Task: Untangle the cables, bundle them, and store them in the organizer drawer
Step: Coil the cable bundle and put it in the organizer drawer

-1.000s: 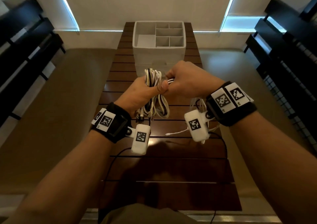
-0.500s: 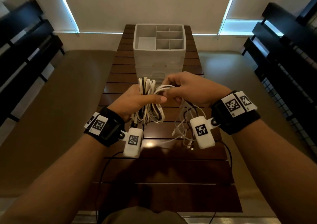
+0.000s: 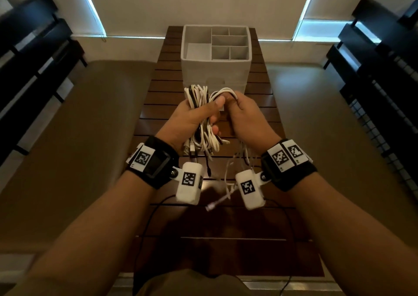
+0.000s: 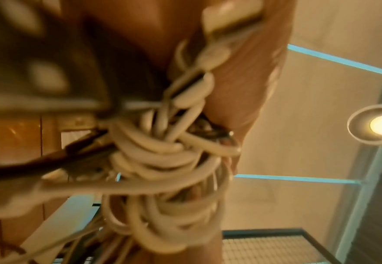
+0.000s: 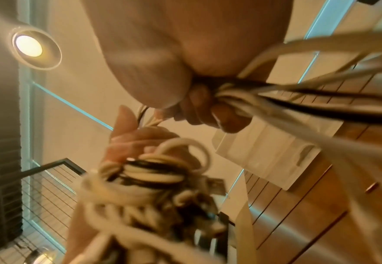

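**Both hands on the cables above the table**

Head view: your left hand (image 3: 192, 121) is wrapped around a coiled bundle of white and black cables (image 3: 199, 112), thumb pressed across its front. Your right hand (image 3: 246, 119), just beside it, pinches a white cable loop (image 3: 224, 92) arching off the bundle's top. Loose cable ends (image 3: 228, 182) hang below your wrists over the slatted wooden table (image 3: 158, 105). The white organizer (image 3: 216, 69) stands beyond your hands.

Left wrist view: the coils (image 4: 162, 160) lie against your palm, blurred.

Right wrist view: your curled fingers (image 5: 208, 110) clamp several strands (image 5: 275, 100); the bundle (image 5: 149, 171) sits below them.
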Demonstrator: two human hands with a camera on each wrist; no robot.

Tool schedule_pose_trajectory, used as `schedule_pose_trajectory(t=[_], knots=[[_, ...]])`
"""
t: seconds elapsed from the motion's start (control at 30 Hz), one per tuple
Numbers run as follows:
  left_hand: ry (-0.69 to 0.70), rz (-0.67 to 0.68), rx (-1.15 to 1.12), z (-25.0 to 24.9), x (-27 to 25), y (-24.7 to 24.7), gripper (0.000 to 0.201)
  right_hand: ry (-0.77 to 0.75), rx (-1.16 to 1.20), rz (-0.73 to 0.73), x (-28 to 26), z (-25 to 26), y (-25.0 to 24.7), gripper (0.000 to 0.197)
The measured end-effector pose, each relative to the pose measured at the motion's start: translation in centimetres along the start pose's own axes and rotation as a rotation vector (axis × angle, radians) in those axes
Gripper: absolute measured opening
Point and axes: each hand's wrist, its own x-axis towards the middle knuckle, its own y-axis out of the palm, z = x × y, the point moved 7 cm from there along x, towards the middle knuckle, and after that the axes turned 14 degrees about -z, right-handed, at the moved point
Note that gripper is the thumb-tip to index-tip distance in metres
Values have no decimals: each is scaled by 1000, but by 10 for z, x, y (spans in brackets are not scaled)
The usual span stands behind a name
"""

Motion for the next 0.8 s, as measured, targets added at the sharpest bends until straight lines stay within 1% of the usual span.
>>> schedule_pose_trajectory(t=[0.07,0.13,0.23,0.27,0.33,0.4,0.43,0.5,0.6,0.7,0.8], knots=[[50,-45,38,2,1,0,21,64,81,-10,-3,4,5,27],[73,-104,38,3,0,-1,24,115,95,-25,-4,3,7,26],[75,-179,-16,5,1,-8,47,176,187,-36,-11,0,9,26],[77,-191,-41,5,3,-10,53,207,236,-44,-13,-1,9,30],[82,-212,-80,3,6,-14,62,236,312,-5,-16,-6,14,50],[82,-223,-101,2,6,-16,68,246,292,27,-16,-12,20,66],[89,-220,-89,1,6,-16,65,241,272,17,-15,-14,19,66],[119,-189,-21,-1,5,-13,52,229,284,-21,-14,-13,16,63],[183,-134,91,-5,2,-8,39,315,390,-40,-13,-14,14,55],[194,-146,107,-5,3,-7,36,376,476,-22,-14,-11,15,49],[181,-163,94,-5,5,-11,42,351,528,45,-17,-5,17,45]])
